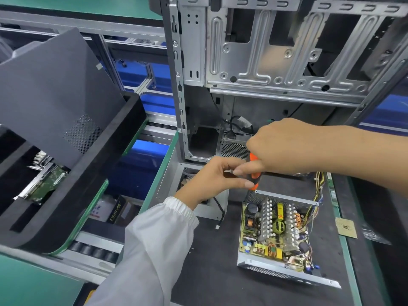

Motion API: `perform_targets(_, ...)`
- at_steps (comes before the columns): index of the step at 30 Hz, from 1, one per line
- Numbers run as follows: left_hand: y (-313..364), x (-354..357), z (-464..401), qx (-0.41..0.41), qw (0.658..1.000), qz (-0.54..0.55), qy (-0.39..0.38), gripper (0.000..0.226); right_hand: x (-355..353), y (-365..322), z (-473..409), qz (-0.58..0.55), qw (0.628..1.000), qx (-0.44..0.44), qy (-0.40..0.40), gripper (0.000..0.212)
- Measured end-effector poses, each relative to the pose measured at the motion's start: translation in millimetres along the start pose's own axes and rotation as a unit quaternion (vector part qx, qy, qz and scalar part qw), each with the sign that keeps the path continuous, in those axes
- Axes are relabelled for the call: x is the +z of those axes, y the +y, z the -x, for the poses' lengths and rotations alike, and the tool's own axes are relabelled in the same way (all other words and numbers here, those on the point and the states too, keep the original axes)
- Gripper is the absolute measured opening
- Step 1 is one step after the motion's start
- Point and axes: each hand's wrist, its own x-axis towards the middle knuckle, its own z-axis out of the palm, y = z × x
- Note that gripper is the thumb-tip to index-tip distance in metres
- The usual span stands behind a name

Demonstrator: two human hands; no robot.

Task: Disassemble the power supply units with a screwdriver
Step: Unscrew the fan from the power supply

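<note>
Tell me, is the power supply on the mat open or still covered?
Open. The power supply has no top cover: its circuit board, coils and heat sinks show inside the metal tray.

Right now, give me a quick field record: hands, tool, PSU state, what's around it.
right hand: grips the screwdriver handle from above
left hand: fingers pinch the screwdriver lower down
screwdriver: orange and black, roughly upright, tip at the back edge of the power supply unit
power supply unit: cover off, circuit board exposed, lying on the black mat
computer case: bare metal frame, open, standing behind the unit
wire bundle: runs off the unit's right rear
CPU chip: on the mat's right edge
</note>
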Motion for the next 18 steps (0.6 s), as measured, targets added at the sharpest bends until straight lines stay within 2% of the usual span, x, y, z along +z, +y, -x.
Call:
perform_targets(2,1,0,-2,-0.003,1.0,0.001,0.006,0.026,-3,2,-2,-0.028,0.999,-0.037,-0.013,0.048)
perform_targets(5,1,-3,-2,-0.006,1.0,-0.004,-0.018,0.027,-12,8,-4,-0.089,0.99,-0.101,-0.041,0.028)
perform_targets(7,-2,-4,-2,-0.009,1.0,0.009,-0.027,0.025,-18,10,-4,-0.117,0.984,-0.118,-0.061,0.029)
perform_targets(9,-2,-3,-3,-0.017,0.999,0.031,-0.01,0.025,-20,10,-4,-0.111,0.986,-0.114,-0.042,0.031)
perform_targets(12,-1,1,-5,-0.022,0.999,0.028,0.002,0.02,-11,4,-3,-0.053,0.997,-0.054,0.006,0.058)
perform_targets(13,1,3,-5,-0.028,0.999,0.026,-0.007,0.024,-8,0,-4,-0.015,0.999,-0.038,0.019,0.061)
perform_targets(16,3,8,-7,-0.042,0.998,0.035,-0.017,0.032,0,-8,-8,0.05,0.997,-0.019,0.048,0.041)
perform_targets(18,3,10,-8,-0.04,0.998,0.04,-0.019,0.033,-2,-6,-7,0.021,0.998,-0.034,0.041,0.036)
